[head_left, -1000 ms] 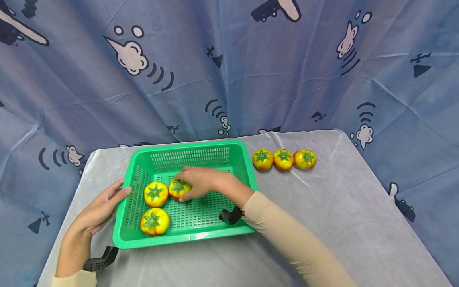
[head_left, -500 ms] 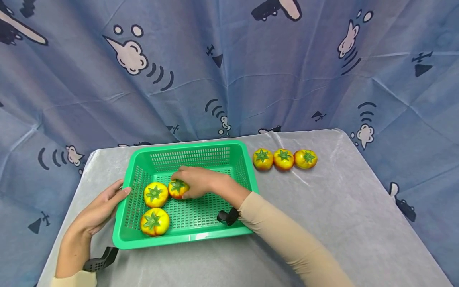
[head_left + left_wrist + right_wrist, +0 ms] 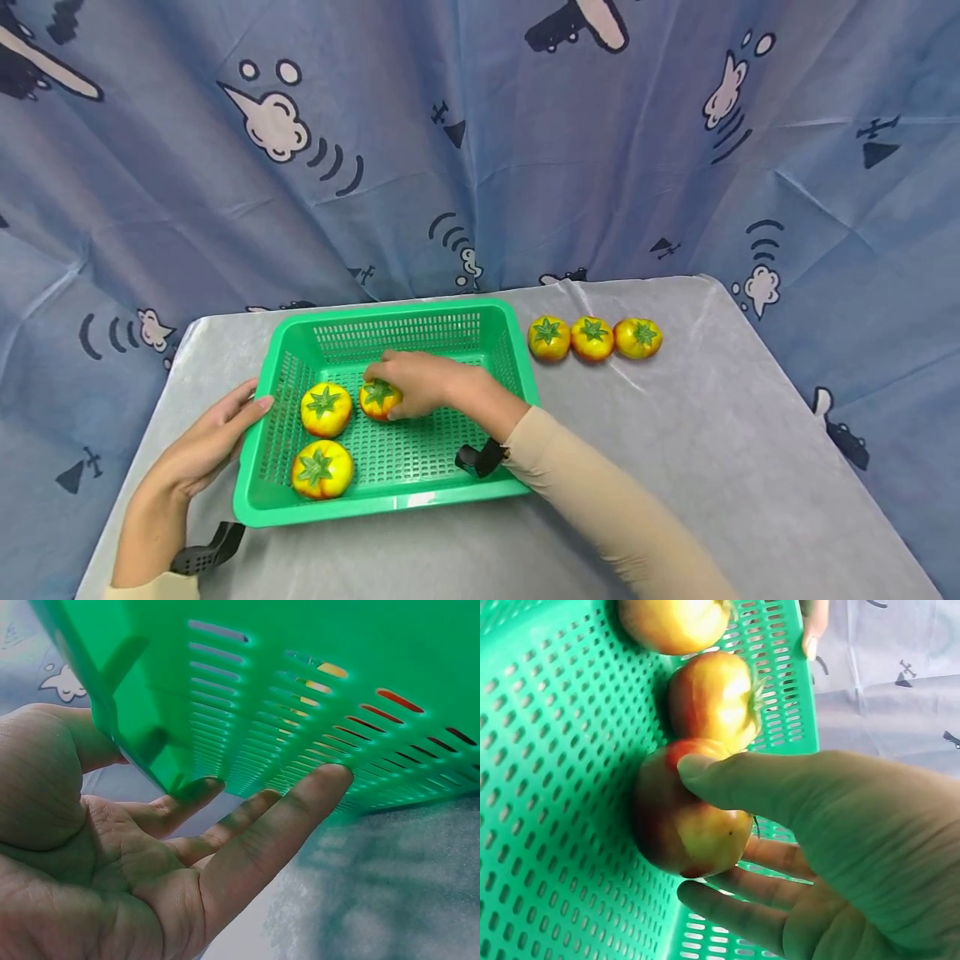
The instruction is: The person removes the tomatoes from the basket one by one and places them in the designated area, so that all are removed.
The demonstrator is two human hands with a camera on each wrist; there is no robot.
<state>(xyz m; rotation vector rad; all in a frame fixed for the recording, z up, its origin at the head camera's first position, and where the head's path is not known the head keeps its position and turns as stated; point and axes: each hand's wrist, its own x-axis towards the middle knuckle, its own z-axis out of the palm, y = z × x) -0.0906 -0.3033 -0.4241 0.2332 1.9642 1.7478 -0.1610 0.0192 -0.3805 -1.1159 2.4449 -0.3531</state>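
My right hand point(image 3: 420, 382) reaches into a green plastic basket point(image 3: 397, 504) and grips a yellow-red tomato point(image 3: 379, 402) with a green star-shaped top. In the right wrist view, the thumb lies over that tomato point(image 3: 694, 832) and the fingers are on its other side. Two more tomatoes sit at the basket's left: one point(image 3: 326, 410) left of the held one with a small gap, another point(image 3: 322, 470) nearer the front. My left hand point(image 3: 210, 442) holds the basket's left side, thumb at the rim; in the left wrist view its fingers point(image 3: 270, 825) lie along the slotted outer wall.
Three tomatoes stand in a row right of the basket: a left one point(image 3: 549, 339), a middle one point(image 3: 592, 339) and a right one point(image 3: 638, 337). A pale grey cloth point(image 3: 712, 442) covers the table. A blue printed curtain point(image 3: 480, 133) hangs behind.
The right hand has shifted slightly right with its tomato, and a gap now shows between it and the tomato on its left. The left hand stays on the basket.
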